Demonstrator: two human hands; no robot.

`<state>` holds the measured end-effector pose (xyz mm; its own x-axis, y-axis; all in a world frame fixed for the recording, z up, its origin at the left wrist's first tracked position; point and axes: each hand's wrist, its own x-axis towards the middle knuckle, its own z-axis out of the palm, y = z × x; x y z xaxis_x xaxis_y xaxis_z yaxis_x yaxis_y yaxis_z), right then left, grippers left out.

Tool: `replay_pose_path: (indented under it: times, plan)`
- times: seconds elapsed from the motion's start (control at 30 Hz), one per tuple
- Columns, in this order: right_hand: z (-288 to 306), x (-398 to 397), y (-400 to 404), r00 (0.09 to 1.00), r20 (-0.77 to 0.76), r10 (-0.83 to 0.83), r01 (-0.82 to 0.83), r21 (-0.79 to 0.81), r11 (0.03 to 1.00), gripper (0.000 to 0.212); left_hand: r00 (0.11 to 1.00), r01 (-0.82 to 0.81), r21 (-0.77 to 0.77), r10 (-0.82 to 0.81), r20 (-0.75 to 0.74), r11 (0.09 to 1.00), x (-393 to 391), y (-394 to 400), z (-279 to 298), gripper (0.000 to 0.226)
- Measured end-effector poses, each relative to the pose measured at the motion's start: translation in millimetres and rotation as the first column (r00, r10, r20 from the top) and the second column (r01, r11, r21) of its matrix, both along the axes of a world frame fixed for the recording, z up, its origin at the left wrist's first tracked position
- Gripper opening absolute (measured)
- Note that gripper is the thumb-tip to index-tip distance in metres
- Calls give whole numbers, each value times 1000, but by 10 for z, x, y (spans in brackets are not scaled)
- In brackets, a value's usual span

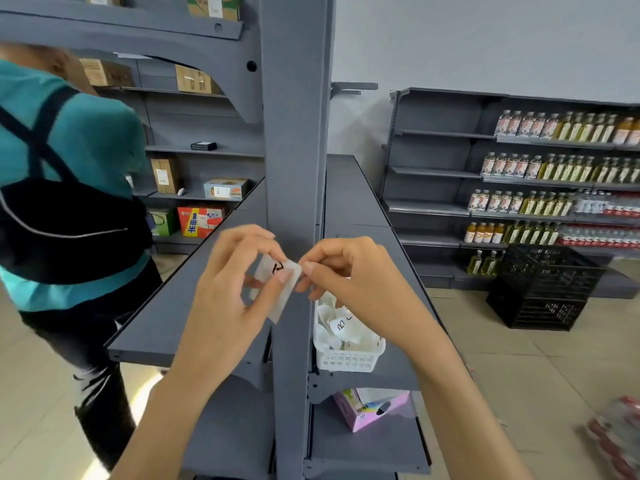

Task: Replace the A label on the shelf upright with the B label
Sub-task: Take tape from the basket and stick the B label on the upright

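A white label [277, 285] with a black handwritten mark, partly covered by my fingers, is held in front of the grey shelf upright [294, 133]. My left hand [235, 289] pinches its left side and its backing strip. My right hand [349, 275] pinches its right edge between thumb and forefinger. I cannot read which letter it carries. No label shows on the visible part of the upright. A white basket [346, 358] on the shelf to the right holds several more labels, one with a B [343, 323] facing up.
A person in a teal shirt with a black bag [69, 202] stands close on the left. Grey shelf boards [166, 306] run away on both sides of the upright. A pink box [370, 408] sits below. Black crates [543, 289] and bottle shelves [554, 174] stand at right.
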<state>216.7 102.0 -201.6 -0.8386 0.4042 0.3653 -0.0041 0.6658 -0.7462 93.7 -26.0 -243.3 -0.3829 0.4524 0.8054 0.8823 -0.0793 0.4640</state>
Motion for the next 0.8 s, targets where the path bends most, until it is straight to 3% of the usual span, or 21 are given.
replay_pose_path:
  times: [0.23,0.4,0.53,0.8]
  plan:
    - [-29,130,131,998,21,53,-52,-53,997,16,991,101,-29,-98,87,994,183,125,-42,15]
    - [-35,174,191,1000,-1,12,-12,55,998,14,992,119,-67,-114,61,991,247,170,-31,14]
    - [-23,206,217,1000,-1,21,-21,47,999,15,996,86,-97,-82,44,992,278,173,-41,8]
    - [-59,180,210,996,54,-64,59,97,994,15,944,-234,-303,142,-296,924,335,145,-38,14]
